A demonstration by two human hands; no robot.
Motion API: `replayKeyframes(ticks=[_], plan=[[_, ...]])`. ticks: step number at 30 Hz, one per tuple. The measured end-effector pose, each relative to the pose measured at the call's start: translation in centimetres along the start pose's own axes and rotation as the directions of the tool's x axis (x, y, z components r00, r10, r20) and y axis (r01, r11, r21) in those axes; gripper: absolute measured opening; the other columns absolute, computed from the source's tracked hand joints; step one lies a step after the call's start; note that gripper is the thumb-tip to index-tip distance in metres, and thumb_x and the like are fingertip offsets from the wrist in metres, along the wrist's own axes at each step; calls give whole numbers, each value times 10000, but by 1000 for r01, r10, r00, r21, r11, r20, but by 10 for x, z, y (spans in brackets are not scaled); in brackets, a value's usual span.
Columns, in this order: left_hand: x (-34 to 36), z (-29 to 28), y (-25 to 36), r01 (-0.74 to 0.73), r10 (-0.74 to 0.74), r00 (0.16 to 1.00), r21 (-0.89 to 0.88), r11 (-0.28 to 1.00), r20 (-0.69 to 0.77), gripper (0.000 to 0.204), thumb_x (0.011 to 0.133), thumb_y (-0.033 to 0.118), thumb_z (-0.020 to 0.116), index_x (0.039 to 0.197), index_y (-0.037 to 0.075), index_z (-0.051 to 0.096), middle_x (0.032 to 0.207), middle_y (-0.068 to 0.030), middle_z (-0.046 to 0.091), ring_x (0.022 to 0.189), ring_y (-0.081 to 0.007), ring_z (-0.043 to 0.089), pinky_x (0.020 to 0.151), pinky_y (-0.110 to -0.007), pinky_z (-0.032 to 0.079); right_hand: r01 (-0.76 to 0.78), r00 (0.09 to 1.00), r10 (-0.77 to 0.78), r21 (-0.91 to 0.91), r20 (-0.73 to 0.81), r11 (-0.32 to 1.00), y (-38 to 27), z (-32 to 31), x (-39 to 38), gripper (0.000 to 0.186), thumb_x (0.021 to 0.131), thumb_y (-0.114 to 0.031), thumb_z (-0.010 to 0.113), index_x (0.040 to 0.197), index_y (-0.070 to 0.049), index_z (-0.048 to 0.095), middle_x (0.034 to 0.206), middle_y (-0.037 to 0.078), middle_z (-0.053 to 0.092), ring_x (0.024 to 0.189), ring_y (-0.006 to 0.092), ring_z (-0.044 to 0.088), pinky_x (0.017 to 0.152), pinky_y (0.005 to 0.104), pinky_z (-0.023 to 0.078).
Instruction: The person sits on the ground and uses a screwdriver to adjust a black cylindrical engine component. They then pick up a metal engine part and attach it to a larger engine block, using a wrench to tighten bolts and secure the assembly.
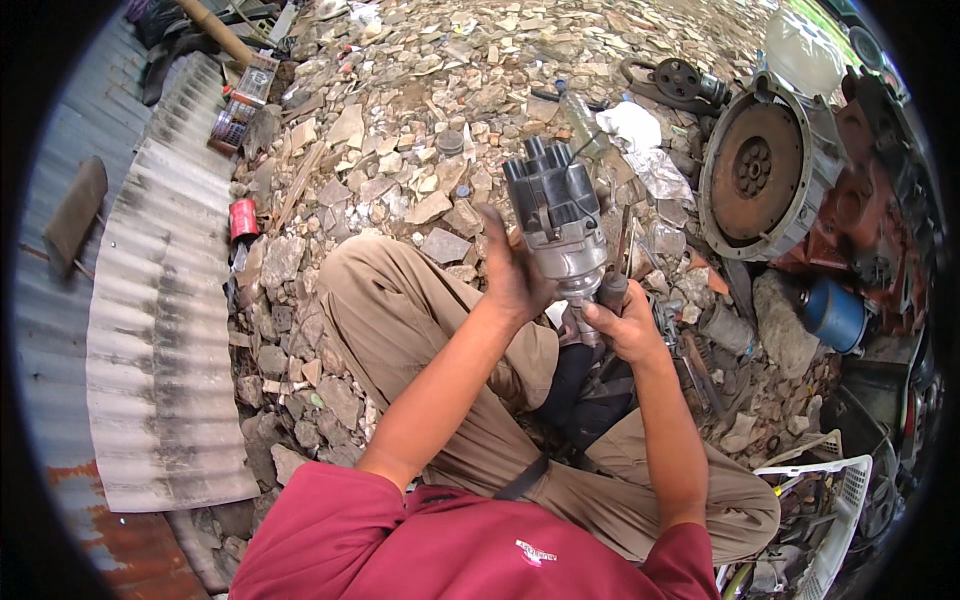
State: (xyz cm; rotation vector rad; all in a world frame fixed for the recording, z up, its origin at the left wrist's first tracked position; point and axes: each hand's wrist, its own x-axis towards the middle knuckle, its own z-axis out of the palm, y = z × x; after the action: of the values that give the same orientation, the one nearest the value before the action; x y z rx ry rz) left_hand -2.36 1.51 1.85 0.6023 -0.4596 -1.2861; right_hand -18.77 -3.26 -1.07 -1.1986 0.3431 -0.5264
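A: Where are you holding the distributor (570, 248)?
B: You are holding it out over your folded legs (430, 325), its black cap (548, 180) pointing away from you and its metal stem running back toward you.

A: How are your fingers sitting?
B: Your left hand (520, 270) is gripping the metal body from the left, thumb standing up beside it; the other fingers are mostly hiding behind. Your right hand (632, 322) is closing around a dark-handled tool (612, 289), whose thin shaft is pointing up along the distributor's right side. Your right thumb is nearing the stem; whether it is pressing there, I cannot tell.

A: What edges are bounding you on the left?
B: Your left knee (365, 275) is rising nearest. Past it, a strip of rubble (340, 400) is running along the pale corrugated sheet (165, 350), with a red can (243, 220) sitting just beside that long edge.

A: And on the right?
B: A round, rusty-faced housing (728, 190) is standing well apart from your hand, a blue cylinder (835, 315) is jutting out below it, and a white crate (848, 505) is bordering your right knee (745, 512).

A: Where is the ground widening?
B: Straight ahead: rubble is spreading far past the cap, with a white cloth (640, 140) lying off to its right.
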Motion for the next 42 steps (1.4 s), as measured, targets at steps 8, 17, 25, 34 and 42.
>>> replayKeyframes(ticks=[8, 17, 25, 34, 42], plan=[[3, -30, -13, -37, 36, 997, -22, 999, -69, 1138, 686, 909, 527, 1413, 37, 442, 1249, -170, 609, 1011, -287, 678, 837, -444, 599, -176, 979, 95, -509, -181, 842, -29, 14, 6, 339, 915, -267, 741, 1022, 42, 650, 853, 61, 699, 745, 94, 610, 658, 293, 498], [1, -32, 16, -57, 62, 998, -171, 984, 25, 1044, 761, 783, 600, 1471, 51, 376, 1217, -175, 594, 901, -304, 659, 513, -379, 527, 187, 896, -444, -931, 30, 314, -112, 33, -21, 329, 792, -73, 788, 1077, 20, 654, 930, 139, 632, 769, 299, 682, 673, 363, 533], [1, -30, 17, -19, 65, 983, -255, 967, 170, 865, 791, 660, 638, 1374, 38, 488, 1195, -187, 619, 915, -358, 683, 542, -430, 593, 244, 880, -464, -934, 99, 262, -105, 45, -28, 411, 747, -103, 810, 1124, 9, 693, 899, 125, 676, 726, 268, 677, 614, 370, 534], [-1, -30, 16, 20, 28, 975, -214, 977, 219, 860, 792, 614, 662, 1365, -1, 479, 1174, -193, 625, 920, -343, 689, 596, -424, 610, 197, 916, -394, -943, 80, 267, -110, 44, -30, 419, 750, -121, 803, 1130, 11, 688, 904, 121, 661, 732, 287, 667, 624, 372, 528], [-10, -27, 30, 42, -55, 996, 181, 983, 65, 714, 818, 520, 690, 1280, -5, 543, 1010, -135, 679, 805, -204, 692, 712, -349, 596, 235, 896, -406, -968, 180, 88, -120, 35, -37, 401, 759, -126, 782, 1113, 29, 678, 851, 120, 620, 664, 301, 615, 590, 398, 483]])
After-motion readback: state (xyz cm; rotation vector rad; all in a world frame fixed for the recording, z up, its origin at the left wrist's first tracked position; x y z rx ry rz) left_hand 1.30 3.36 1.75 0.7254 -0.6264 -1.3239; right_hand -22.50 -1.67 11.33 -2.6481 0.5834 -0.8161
